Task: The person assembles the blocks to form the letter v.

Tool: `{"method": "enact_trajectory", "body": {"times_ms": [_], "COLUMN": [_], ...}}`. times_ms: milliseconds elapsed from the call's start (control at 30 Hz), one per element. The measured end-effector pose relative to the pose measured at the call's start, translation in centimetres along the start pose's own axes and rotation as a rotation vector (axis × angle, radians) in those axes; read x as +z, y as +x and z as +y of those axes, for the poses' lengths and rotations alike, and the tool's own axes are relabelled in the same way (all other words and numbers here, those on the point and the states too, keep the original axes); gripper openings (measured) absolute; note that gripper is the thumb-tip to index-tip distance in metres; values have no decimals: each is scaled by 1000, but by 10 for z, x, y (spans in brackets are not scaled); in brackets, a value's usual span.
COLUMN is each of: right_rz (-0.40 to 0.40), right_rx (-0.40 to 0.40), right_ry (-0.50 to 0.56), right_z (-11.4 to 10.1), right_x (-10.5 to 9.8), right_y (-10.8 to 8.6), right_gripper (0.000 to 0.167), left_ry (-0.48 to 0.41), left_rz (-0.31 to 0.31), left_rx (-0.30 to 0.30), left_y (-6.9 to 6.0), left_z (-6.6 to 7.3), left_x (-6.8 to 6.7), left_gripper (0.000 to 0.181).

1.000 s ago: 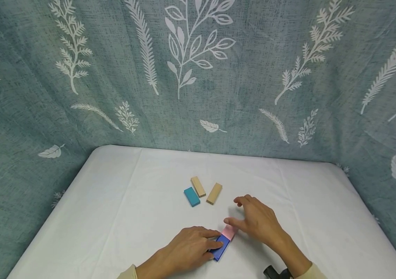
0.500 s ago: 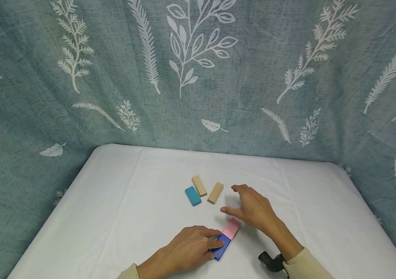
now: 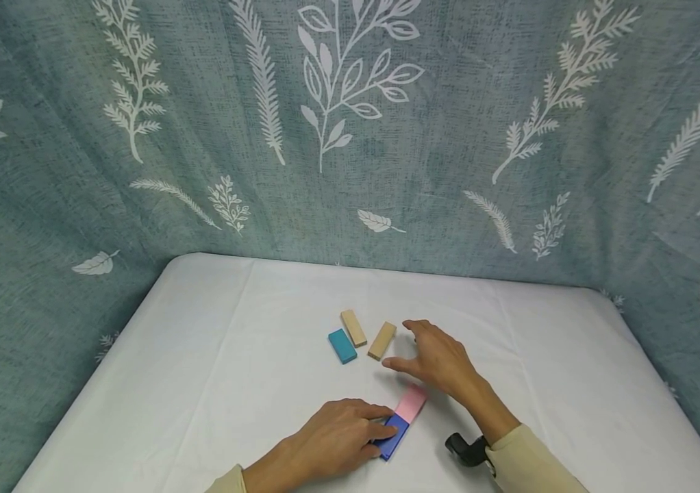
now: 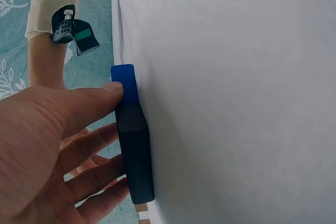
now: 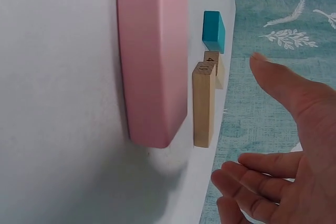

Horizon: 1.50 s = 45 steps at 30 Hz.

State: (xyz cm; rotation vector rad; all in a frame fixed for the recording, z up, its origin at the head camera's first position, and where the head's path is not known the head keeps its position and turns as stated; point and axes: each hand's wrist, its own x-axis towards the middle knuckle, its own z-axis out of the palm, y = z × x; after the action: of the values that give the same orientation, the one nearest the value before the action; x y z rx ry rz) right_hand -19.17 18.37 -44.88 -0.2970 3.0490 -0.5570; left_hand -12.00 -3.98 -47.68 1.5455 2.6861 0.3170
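Where the bar point(image 3: 404, 417) lies slanted on the white cloth point(image 3: 233, 383), its pink end points to one o'clock and its blue end to seven. Coming in from eight o'clock, the left hand point(image 3: 345, 438) is clamped on the blue part, thumb near the lower end and one fingertip close to the seam between the colours. In the left wrist view the thumb tip sits against blue, with a dark stretch of the bar beyond it.

At one o'clock from the bar hovers the right hand point(image 3: 440, 357), thumb and fingertips well apart. Just beside them, toward nine o'clock, lies the nearer wooden block point(image 3: 382, 340), tilted toward one; the right wrist view shows a gap between the two. The farther wooden block point(image 3: 353, 328) lies at ten from that one, tilted toward eleven, with the teal block point(image 3: 342, 346) just beside it at seven.

At four from the bar, a dark device point(image 3: 466, 450) juts from the right sleeve point(image 3: 529, 459). A leaf-patterned curtain point(image 3: 436, 137) hangs at twelve.
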Motion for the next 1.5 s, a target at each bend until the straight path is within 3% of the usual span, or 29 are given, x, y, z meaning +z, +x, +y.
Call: {"method": "enact_trajectory", "body": {"times_ms": [667,1033,1500], "right_rz": [15,10,-13], "right_rx": [18,35,36], "right_ry": [4,-11,-14], "right_z": [0,-2,-6], "right_x": [15,21,27], "right_y": [18,28,29], "right_gripper": [99,102,101], "left_ry": [17,9,5], "left_rz": [17,-6,-8], "left_rx": [11,-7,-17], "left_y": [-1,-1,-1], "left_z": [0,1,2], "left_x": [0,-1,-1], "left_gripper": [36,37,37]}}
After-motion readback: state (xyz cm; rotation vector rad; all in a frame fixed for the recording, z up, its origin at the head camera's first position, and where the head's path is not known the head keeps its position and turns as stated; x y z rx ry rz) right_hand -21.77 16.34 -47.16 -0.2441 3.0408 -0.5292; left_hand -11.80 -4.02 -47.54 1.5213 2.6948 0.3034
